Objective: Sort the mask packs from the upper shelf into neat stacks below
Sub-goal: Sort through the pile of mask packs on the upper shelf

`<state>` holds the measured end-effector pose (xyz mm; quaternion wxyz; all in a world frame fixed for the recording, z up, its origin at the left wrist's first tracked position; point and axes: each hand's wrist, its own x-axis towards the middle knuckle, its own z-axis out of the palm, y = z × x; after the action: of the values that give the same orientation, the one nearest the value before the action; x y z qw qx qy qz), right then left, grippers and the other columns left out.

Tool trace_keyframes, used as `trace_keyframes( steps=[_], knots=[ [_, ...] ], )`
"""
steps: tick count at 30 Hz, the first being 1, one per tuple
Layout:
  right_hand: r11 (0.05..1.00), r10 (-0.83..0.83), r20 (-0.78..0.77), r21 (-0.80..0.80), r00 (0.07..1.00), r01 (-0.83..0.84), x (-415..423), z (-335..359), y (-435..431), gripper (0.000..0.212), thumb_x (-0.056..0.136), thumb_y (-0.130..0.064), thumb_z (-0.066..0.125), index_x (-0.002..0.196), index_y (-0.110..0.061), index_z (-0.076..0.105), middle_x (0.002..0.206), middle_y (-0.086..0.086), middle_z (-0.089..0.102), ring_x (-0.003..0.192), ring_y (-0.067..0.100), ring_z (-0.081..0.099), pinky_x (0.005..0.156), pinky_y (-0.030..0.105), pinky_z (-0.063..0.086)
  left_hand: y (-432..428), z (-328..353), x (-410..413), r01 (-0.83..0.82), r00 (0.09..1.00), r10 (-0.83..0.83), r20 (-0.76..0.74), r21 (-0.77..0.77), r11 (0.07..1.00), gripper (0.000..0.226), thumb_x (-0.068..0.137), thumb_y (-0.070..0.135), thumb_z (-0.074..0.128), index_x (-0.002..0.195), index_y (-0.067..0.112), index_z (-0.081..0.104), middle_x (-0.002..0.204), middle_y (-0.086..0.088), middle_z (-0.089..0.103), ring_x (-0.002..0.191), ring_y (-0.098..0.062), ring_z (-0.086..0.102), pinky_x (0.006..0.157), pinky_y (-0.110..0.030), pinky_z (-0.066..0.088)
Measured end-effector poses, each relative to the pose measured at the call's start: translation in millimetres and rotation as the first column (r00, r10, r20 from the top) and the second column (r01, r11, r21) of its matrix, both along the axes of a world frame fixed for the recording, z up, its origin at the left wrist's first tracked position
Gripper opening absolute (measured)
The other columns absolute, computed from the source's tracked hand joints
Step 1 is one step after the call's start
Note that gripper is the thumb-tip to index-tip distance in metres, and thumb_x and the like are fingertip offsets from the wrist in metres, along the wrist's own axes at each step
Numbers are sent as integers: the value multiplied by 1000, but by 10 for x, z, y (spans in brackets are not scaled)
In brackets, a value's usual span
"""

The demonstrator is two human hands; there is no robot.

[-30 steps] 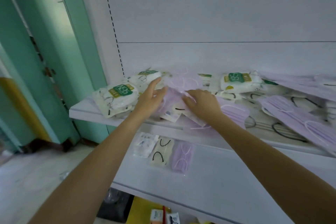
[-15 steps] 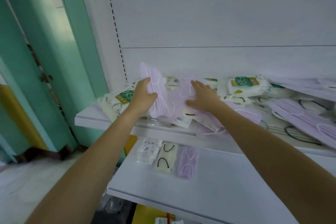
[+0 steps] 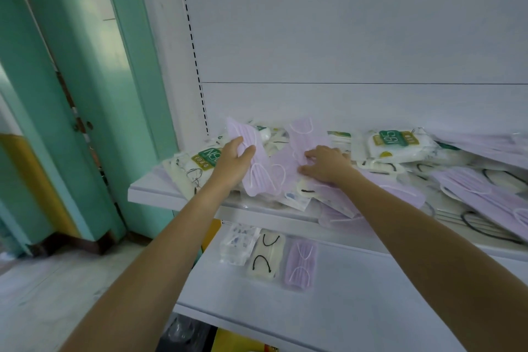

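The upper shelf (image 3: 160, 194) carries a jumbled heap of mask packs: purple ones, cream ones with black loops, and white N95 packs (image 3: 395, 143). My left hand (image 3: 233, 161) grips a purple mask pack (image 3: 258, 177), tilted up on its edge above the heap's left side. My right hand (image 3: 325, 164) pinches a second purple pack (image 3: 304, 137) that stands up from the pile. On the lower shelf (image 3: 357, 308) three packs lie side by side: a patterned white one (image 3: 238, 244), a cream one (image 3: 267, 256) and a purple one (image 3: 301, 264).
A white back panel (image 3: 343, 37) rises behind the shelves. A teal door and frame (image 3: 85, 94) stand to the left over a pale floor (image 3: 43, 294). Yellow items (image 3: 237, 341) show below the lower shelf.
My left hand has lifted a purple pack up out of the heap and holds it tilted. My right hand has shifted from pressing the pile to pinching another purple pack.
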<state>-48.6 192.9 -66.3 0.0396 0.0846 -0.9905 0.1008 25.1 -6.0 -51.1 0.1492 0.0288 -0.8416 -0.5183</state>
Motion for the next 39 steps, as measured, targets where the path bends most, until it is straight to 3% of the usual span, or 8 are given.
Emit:
trace_keyframes(
  steps=[7,13,20,24,26,31,36,39],
  knots=[
    [970,-100,-384,-245,918,4,-47,14,-104,35,98,-30,36,124,-23,59,135,4,51,130,26,40,110,40,17,22,-25,22,0,1000,1,-24,51,999,49,100,34,40,145,19,31,154,2,26,140,-14,26,109,-28,23],
    [935,128,-544,-212,829,-283,71,-19,-287,38,96,-41,42,125,-25,60,137,2,51,134,21,36,114,43,2,84,33,-20,13,1000,-14,0,141,990,54,99,44,37,147,22,26,154,5,23,140,-15,25,108,-31,24],
    [821,492,-427,-62,758,-568,215,-305,-394,57,87,-51,33,123,-17,61,130,14,56,122,32,50,106,53,28,180,-14,-210,-78,997,78,4,128,989,35,87,-1,50,122,2,46,119,-12,55,106,-22,54,77,-25,40],
    [840,366,-490,-193,791,-508,240,-121,-189,61,86,-50,34,121,-8,61,128,18,56,120,33,50,104,42,31,81,14,-193,-17,998,21,-65,67,998,84,83,-12,43,151,20,6,153,-7,25,137,-25,30,106,-32,34],
    [835,366,-431,-239,824,-496,308,75,8,52,86,-46,47,121,-9,60,129,13,55,123,31,46,104,32,27,34,50,-151,-1,997,4,-73,36,999,93,86,-14,43,148,24,-16,158,0,4,142,-21,17,104,-27,27],
    [909,415,33,8,909,-416,390,161,446,65,81,-41,68,138,-22,43,142,2,42,132,22,34,109,29,22,-57,18,-175,25,994,-30,-102,-55,998,91,86,-12,46,150,25,-7,156,-6,10,142,-23,18,113,-40,26],
    [929,296,-56,-217,954,-301,367,33,432,64,80,-21,70,138,-21,41,124,8,54,98,18,51,83,24,37,-12,-44,-97,11,997,-15,-76,-55,998,66,89,-5,44,147,18,24,153,-1,20,139,-18,24,113,-30,25],
    [798,217,-200,-527,955,-292,376,70,332,49,86,-11,60,132,-23,48,110,5,54,88,16,50,71,21,40,-17,-44,8,51,996,-48,-74,38,998,55,95,10,47,145,24,30,153,4,23,139,-15,25,112,-30,27]
  ],
)
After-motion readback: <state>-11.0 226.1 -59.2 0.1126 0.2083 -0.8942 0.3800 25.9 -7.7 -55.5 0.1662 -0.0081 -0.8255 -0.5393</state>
